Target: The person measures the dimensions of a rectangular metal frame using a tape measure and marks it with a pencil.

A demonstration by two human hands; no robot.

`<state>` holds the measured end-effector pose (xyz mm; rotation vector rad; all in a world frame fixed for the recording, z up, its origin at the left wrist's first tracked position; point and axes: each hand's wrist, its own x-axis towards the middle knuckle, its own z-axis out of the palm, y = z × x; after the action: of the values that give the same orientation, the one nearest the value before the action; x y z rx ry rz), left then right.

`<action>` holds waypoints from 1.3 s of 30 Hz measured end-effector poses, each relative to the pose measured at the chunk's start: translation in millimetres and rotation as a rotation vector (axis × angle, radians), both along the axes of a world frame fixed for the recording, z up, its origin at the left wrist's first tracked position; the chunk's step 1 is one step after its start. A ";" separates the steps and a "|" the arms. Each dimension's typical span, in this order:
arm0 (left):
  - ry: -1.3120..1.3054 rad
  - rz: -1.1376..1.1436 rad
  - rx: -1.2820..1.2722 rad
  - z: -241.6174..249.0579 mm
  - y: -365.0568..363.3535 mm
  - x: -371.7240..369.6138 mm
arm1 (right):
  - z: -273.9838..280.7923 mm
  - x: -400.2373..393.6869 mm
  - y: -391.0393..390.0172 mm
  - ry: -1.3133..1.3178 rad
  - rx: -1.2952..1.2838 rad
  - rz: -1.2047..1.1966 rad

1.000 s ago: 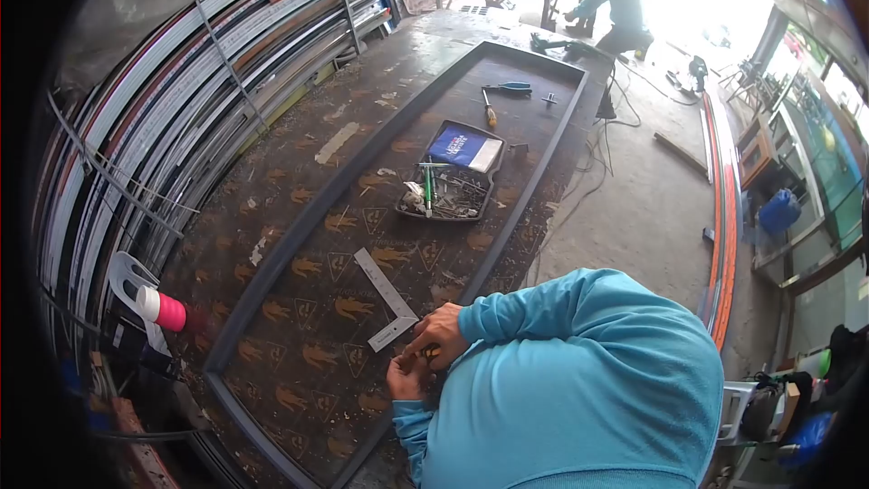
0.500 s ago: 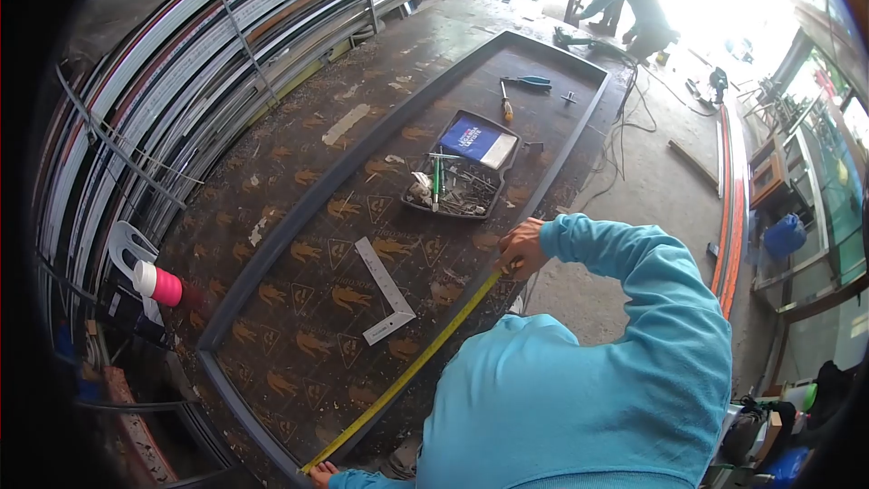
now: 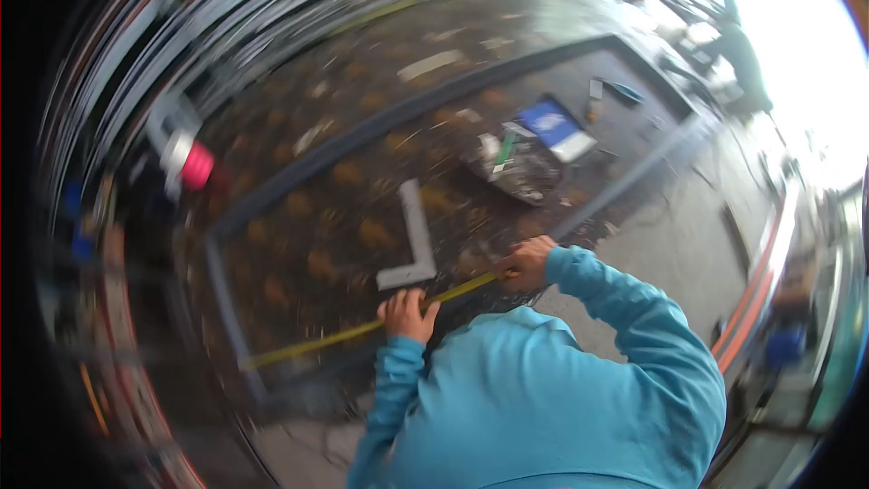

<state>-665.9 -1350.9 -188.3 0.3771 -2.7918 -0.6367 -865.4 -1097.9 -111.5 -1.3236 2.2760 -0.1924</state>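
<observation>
In my right hand (image 3: 527, 263), fingers closed, is the end of a yellow tape measure (image 3: 312, 344), whose case is mostly hidden. The blade runs out to the left along the near side of a long grey frame (image 3: 348, 149), reaching the near left corner. My left hand (image 3: 409, 315) has its fingers curled over the blade partway along, thumb apart. A metal try square (image 3: 415, 226) lies inside the frame, just beyond my left hand. Motion blurs the whole view.
A tray (image 3: 516, 177) of small hardware holds a blue-and-white box (image 3: 554, 127). Blue-handled pliers (image 3: 623, 91) lie farther back. A pink-and-white container (image 3: 192, 161) stands at the left, near racked metal profiles (image 3: 272, 9). Another person (image 3: 744, 63) is at the far right.
My left hand has left the tape's far end at the frame corner and moved up and right along the blade. My right hand keeps its hold. The head view has turned.
</observation>
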 end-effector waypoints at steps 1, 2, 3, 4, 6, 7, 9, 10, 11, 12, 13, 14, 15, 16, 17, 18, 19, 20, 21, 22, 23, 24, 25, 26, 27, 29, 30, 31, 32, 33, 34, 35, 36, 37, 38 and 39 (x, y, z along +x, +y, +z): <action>0.000 -0.024 0.029 -5.3 -4.1 1.5 | -1.2 -1.2 1.3 -0.002 0.053 0.008; 0.004 -0.035 0.058 -14.4 -9.5 5.6 | -9.9 -0.8 2.6 -0.009 0.048 0.001; -0.025 -0.076 0.014 -19.9 -13.5 9.2 | -29.0 -4.7 7.0 0.002 0.073 0.022; -0.026 -0.079 0.000 -28.4 -12.9 11.6 | -26.4 -2.0 9.9 0.005 0.013 0.010; -0.076 -0.058 0.076 -33.9 -10.1 16.6 | -41.3 -4.8 10.7 -0.013 -0.059 0.044; -0.111 -0.064 0.111 -33.0 -10.9 19.1 | -35.7 -4.8 7.8 -0.038 -0.064 0.059; -0.140 -0.046 0.122 -25.5 -14.5 21.7 | -31.5 -4.1 0.6 -0.068 -0.058 0.027; -0.174 -0.024 0.117 -25.6 -15.0 21.6 | -31.1 -4.9 -2.3 -0.081 -0.050 0.090; -0.201 -0.021 0.116 -23.9 -14.7 22.5 | -29.1 -5.0 -1.3 -0.063 -0.082 0.070; -0.252 -0.022 0.128 -20.5 -15.1 21.5 | -28.9 -8.5 2.5 -0.043 -0.116 0.036; -0.246 -0.003 0.137 -19.4 -15.4 22.5 | -28.7 -13.0 6.1 -0.040 -0.109 0.057; -0.264 0.006 0.129 -19.6 -15.5 22.1 | -28.4 -18.0 10.4 -0.032 -0.096 0.041; -0.282 0.010 0.118 -18.8 -17.4 21.5 | -27.6 -22.8 14.3 -0.024 -0.084 0.021; -0.282 0.014 0.129 -17.9 -19.8 22.7 | -26.2 -28.1 19.2 -0.016 -0.074 0.024; -0.277 0.015 0.140 -18.2 -19.4 21.8 | -25.8 -34.6 26.5 0.018 -0.075 0.016; -0.278 0.014 0.130 -18.6 -19.3 20.5 | -24.7 -39.4 32.2 0.052 -0.080 0.009; -0.280 0.013 0.118 -18.4 -19.0 18.5 | -22.7 -42.6 35.7 0.057 -0.075 0.012; -0.296 -0.003 0.127 -17.3 -17.8 15.0 | -20.4 -45.0 38.9 0.060 -0.074 0.009; -0.292 -0.005 0.129 -17.5 -16.7 14.4 | -18.3 -47.6 42.7 0.063 -0.075 0.004; -0.297 0.000 0.118 -18.3 -15.2 12.7 | -17.9 -48.9 43.8 0.069 -0.081 0.015; -0.302 0.003 0.105 -19.1 -12.8 10.2 | -18.9 -48.8 45.5 0.076 -0.079 0.008; -0.267 0.016 0.118 -21.7 -11.9 12.0 | -21.0 -49.0 45.6 0.107 -0.080 0.009; -0.290 0.022 0.130 -20.6 -12.4 13.5 | -19.4 -47.2 43.3 0.137 -0.080 0.010; -0.280 0.038 0.123 -20.0 -12.2 16.2 | -17.7 -45.5 40.7 0.139 -0.074 0.003; -0.274 0.054 0.114 -20.1 -13.0 19.4 | -17.2 -43.2 35.8 0.128 -0.080 0.006; -0.266 0.069 0.101 -25.5 -16.4 24.0 | -18.6 -40.2 28.4 0.109 -0.081 0.001; -0.252 0.066 0.097 -26.8 -17.7 25.2 | -20.4 -39.7 25.5 0.116 -0.086 0.012; -0.238 0.061 0.095 -27.9 -18.6 26.2 | -21.9 -39.1 25.2 0.123 -0.088 0.021; -0.246 0.059 0.099 -25.8 -20.2 26.5 | -30.2 -44.3 29.5 0.128 -0.123 0.051; -0.254 0.048 0.104 -24.1 -21.2 25.4 | -36.7 -48.2 32.2 0.136 -0.114 0.047; -0.166 0.058 0.071 -31.7 -20.1 25.7 | -40.4 -49.7 36.7 0.147 -0.098 0.029; -0.111 0.080 0.078 -33.5 -18.9 25.7 | -40.3 -48.9 36.7 0.157 -0.054 0.038; -0.039 0.092 0.085 -42.6 -19.4 25.8 | -39.8 -49.5 36.3 0.168 -0.004 0.030; -0.130 0.113 0.094 -27.1 -22.3 27.1 | -39.2 -48.3 38.0 0.191 -0.035 0.053; -0.088 0.126 0.064 -29.1 -25.8 29.6 | -39.0 -47.5 40.1 0.206 -0.061 0.058; -0.093 0.134 0.067 -38.8 -31.2 33.2 | -31.2 -44.5 36.4 0.169 -0.055 0.053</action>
<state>-632.6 -1382.2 -227.1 0.6169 -2.8069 -0.6995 -909.8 -1061.6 -142.7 -1.4772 2.3866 -0.1295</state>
